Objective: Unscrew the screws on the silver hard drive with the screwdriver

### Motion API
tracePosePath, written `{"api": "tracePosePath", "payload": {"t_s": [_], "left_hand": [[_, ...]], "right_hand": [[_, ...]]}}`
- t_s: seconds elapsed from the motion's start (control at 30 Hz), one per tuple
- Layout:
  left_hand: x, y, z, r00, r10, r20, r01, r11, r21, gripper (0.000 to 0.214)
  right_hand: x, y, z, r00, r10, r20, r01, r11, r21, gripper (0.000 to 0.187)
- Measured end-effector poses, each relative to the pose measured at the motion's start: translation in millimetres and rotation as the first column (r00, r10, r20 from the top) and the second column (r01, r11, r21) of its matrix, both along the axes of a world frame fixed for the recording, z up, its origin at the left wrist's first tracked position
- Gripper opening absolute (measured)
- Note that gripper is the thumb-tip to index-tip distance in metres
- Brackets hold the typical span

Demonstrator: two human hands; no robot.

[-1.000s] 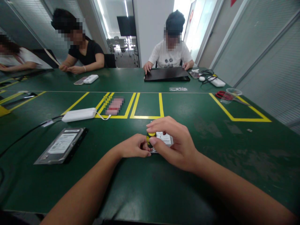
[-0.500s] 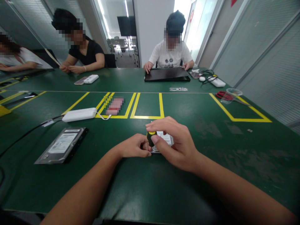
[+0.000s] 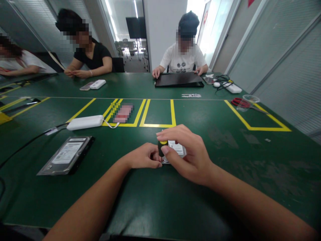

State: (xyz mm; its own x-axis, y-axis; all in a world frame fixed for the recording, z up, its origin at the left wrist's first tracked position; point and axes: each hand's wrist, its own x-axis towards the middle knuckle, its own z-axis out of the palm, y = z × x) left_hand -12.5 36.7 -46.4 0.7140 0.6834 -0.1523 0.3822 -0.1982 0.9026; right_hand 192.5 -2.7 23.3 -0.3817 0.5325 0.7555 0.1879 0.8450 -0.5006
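Upright over a small hard drive (image 3: 178, 147) stands a screwdriver (image 3: 163, 149) with a black and yellow handle. My right hand (image 3: 188, 152) grips that handle between thumb and fingers and covers much of the drive. Its lower end is hidden by my fingers. On the drive's left edge, my left hand (image 3: 146, 156) is closed with curled fingers, close beside the screwdriver. A larger hard drive (image 3: 67, 154) in a clear bag lies on the green table to the left.
A white power bank (image 3: 85, 123) with cables lies beyond the larger drive. Red-handled scissors (image 3: 238, 102) and a clear plastic cup (image 3: 247, 102) are at the far right. Across the table (image 3: 250, 187), a person (image 3: 183, 58) holds a black panel (image 3: 179, 79); other people sit at the left.
Both hands keep nearly the same place and grip, with the screwdriver still upright over the small drive. The view has shifted very slightly.
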Motion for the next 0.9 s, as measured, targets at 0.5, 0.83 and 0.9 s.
{"api": "tracePosePath", "payload": {"t_s": [0.5, 0.83, 0.9], "left_hand": [[1.2, 0.6, -3.8, 1.0, 0.017, -0.015, -0.017, 1.0, -0.021, 0.016], [1.7, 1.3, 1.8, 0.999, -0.022, -0.049, 0.024, 0.999, 0.034, 0.012], [1.5, 1.7, -1.3, 0.999, -0.019, -0.029, 0.019, 1.0, 0.009, 0.014]], "right_hand": [[1.9, 0.5, -1.6, 0.999, -0.045, -0.013, 0.045, 0.999, -0.01, 0.019], [1.0, 3.6, 0.2, 0.997, -0.061, -0.046, 0.061, 0.998, 0.005, 0.012], [1.9, 2.8, 0.6, 0.998, -0.064, -0.027, 0.064, 0.998, 0.005, 0.011]]}}
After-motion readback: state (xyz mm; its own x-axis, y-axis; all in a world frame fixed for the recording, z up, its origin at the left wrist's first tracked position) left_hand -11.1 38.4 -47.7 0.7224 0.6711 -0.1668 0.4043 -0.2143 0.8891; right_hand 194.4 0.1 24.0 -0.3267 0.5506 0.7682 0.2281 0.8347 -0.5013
